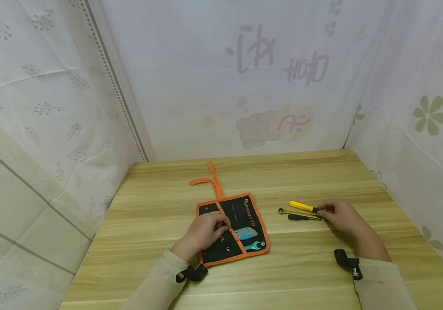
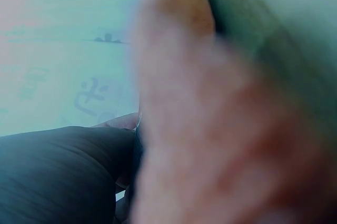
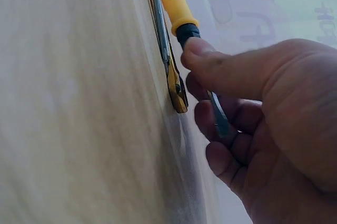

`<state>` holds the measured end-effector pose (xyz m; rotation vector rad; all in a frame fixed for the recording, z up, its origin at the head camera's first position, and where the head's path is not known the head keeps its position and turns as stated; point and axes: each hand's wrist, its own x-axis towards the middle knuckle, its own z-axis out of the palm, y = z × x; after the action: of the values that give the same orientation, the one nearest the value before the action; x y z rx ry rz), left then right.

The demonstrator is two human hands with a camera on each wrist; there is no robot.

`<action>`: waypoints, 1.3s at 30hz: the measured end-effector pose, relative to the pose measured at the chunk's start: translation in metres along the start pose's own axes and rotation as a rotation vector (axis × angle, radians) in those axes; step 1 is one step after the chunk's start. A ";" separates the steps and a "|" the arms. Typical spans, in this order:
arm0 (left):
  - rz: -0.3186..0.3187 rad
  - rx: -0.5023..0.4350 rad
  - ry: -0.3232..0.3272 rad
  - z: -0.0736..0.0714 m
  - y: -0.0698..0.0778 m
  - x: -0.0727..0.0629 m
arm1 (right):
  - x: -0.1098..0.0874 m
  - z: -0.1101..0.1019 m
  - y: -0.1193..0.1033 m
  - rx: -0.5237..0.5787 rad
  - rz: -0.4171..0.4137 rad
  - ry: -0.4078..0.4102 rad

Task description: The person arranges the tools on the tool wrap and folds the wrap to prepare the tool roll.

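On the table lies a black tool pouch (image 1: pixel 238 213) with orange trim and numbered pockets. My left hand (image 1: pixel 206 228) rests over it, thumb and forefinger pinching the orange pocket edge; blur hides the grip in the left wrist view. A teal utility knife (image 1: pixel 246 233) and a green wrench (image 1: pixel 254 246) stick out of the pockets. My right hand (image 1: pixel 341 215) pinches a yellow-handled screwdriver (image 3: pixel 176 3) at its black collar, the flat tip (image 3: pixel 221 124) pointing back toward the palm. Beside it lie a gold ratchet wrench (image 1: pixel 282 211) and a black-handled screwdriver (image 1: pixel 298 217).
Orange tie straps (image 1: pixel 215 183) spread from the pouch's far edge. The wooden table (image 1: pixel 291 275) meets cloth-covered walls (image 1: pixel 190 77) at the back and both sides. A black wrist camera (image 1: pixel 196 273) sits on each sleeve.
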<state>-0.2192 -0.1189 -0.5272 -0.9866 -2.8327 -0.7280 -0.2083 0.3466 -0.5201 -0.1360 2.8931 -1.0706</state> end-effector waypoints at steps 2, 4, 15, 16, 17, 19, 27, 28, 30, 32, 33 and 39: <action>-0.003 -0.003 -0.001 -0.001 0.001 0.000 | 0.001 0.001 0.000 -0.011 0.009 0.014; -0.006 -0.004 -0.001 -0.001 0.001 0.000 | 0.002 0.001 0.001 -0.023 0.013 0.027; 0.005 -0.001 0.008 0.000 0.000 0.000 | 0.001 0.000 -0.002 -0.012 0.037 0.039; 0.005 -0.001 0.008 0.000 0.000 0.000 | 0.001 0.000 -0.002 -0.009 0.039 0.038; 0.005 -0.004 0.008 0.000 0.000 0.000 | 0.000 0.000 -0.003 -0.006 0.040 0.037; 0.003 -0.008 0.003 0.000 0.001 -0.001 | -0.001 0.000 -0.005 0.000 0.040 0.038; 0.011 -0.012 0.010 -0.001 0.002 -0.001 | -0.001 0.002 -0.013 0.022 0.010 0.058; 0.011 -0.011 0.011 0.000 0.002 -0.001 | 0.000 0.003 -0.013 0.023 0.004 0.062; 0.009 -0.010 0.011 -0.001 0.003 -0.001 | 0.002 0.005 -0.013 0.021 -0.005 0.070; 0.008 -0.008 0.012 -0.001 0.004 -0.001 | 0.003 0.007 -0.013 0.019 -0.013 0.073; 0.008 -0.007 0.013 -0.001 0.004 -0.001 | 0.003 0.008 -0.013 0.020 -0.018 0.074; 0.008 -0.015 0.016 -0.002 0.008 -0.002 | 0.004 0.011 -0.017 0.007 -0.058 0.081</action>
<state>-0.2133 -0.1157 -0.5225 -0.9893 -2.8123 -0.7539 -0.2099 0.3266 -0.5171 -0.1813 2.9740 -1.1211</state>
